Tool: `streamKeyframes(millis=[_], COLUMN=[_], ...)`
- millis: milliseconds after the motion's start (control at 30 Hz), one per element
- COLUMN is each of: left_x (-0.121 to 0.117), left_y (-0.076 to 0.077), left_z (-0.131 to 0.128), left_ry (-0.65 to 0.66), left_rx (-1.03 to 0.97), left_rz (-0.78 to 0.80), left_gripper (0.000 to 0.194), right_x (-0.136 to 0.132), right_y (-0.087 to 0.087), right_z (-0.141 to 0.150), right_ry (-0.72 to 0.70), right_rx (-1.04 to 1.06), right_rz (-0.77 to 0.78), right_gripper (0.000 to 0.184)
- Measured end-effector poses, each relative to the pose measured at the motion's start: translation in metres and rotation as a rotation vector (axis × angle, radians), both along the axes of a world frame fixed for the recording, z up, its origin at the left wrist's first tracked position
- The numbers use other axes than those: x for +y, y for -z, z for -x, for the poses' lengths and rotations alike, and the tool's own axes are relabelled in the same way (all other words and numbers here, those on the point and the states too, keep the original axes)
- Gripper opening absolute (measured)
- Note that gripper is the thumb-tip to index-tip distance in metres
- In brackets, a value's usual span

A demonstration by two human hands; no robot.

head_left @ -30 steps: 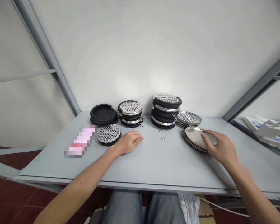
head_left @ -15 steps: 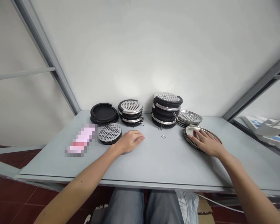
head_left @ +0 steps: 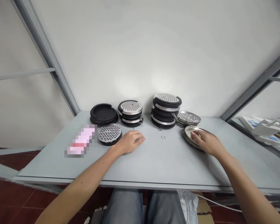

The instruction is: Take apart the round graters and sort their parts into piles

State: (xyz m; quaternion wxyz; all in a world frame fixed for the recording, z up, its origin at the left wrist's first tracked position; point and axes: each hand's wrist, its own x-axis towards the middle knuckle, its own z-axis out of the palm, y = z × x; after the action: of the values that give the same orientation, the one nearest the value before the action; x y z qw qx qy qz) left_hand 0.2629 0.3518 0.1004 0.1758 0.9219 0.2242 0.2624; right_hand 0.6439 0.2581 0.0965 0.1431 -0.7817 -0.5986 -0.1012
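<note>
My right hand (head_left: 206,142) lies flat on top of a stack of plain steel discs (head_left: 189,134) at the right of the grey table (head_left: 154,161), fingers stretched over the top disc. My left hand (head_left: 130,141) rests on the table near the middle, its fingers loosely curled with nothing in them. Just left of it lies a black ring with a perforated steel insert (head_left: 109,133). A small wire ring (head_left: 163,137) lies on the table between my hands.
Along the back stand a pile of black rings (head_left: 104,113), a short stack of assembled strainers (head_left: 130,112), a taller stack (head_left: 166,110) and perforated steel discs (head_left: 188,117). A blurred pink item (head_left: 81,140) lies at the left. Grey frame struts rise at both sides.
My right hand came down from hovering at the edge of the plain discs and now lies flat on the top one. My left hand has stayed put.
</note>
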Motion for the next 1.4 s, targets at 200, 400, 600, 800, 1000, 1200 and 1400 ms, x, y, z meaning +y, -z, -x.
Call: streamKeyframes(millis=[200,400,600,800,1000,1200,1400], left_x=[0.001,0.003,0.005,0.002,0.002,0.0,-0.001], left_y=[0.003,0.006,0.011,0.018,0.022,0.021,0.014], left_z=[-0.002,-0.002,-0.001,0.001,0.001,0.0,0.0], left_ry=[-0.058,-0.099,-0.173,-0.23,-0.223,-0.201,-0.205], left_rx=[0.025,0.052,0.12,0.228,0.306,0.262,0.226], left_rz=[-0.028,-0.065,-0.111,-0.079,-0.026,0.012,-0.007], left_gripper=[0.024,0.023,0.026,0.039,0.049,0.048,0.044], right_x=[0.01,0.05,0.062,0.056,0.058,0.058,0.057], right_y=[-0.024,-0.011,0.005,0.002,0.004,0.01,0.009], right_z=[0.064,0.13,0.13,0.109,0.095,0.086,0.092], right_ry=[-0.14,-0.745,-0.672,-0.437,-0.442,-0.473,-0.517], right_rx=[0.091,0.224,0.375,0.402,0.345,0.401,0.493], right_rz=[-0.035,-0.075,-0.153,-0.081,0.084,0.193,0.148], right_gripper=[0.042,0.031,0.026,0.028,0.022,0.019,0.014])
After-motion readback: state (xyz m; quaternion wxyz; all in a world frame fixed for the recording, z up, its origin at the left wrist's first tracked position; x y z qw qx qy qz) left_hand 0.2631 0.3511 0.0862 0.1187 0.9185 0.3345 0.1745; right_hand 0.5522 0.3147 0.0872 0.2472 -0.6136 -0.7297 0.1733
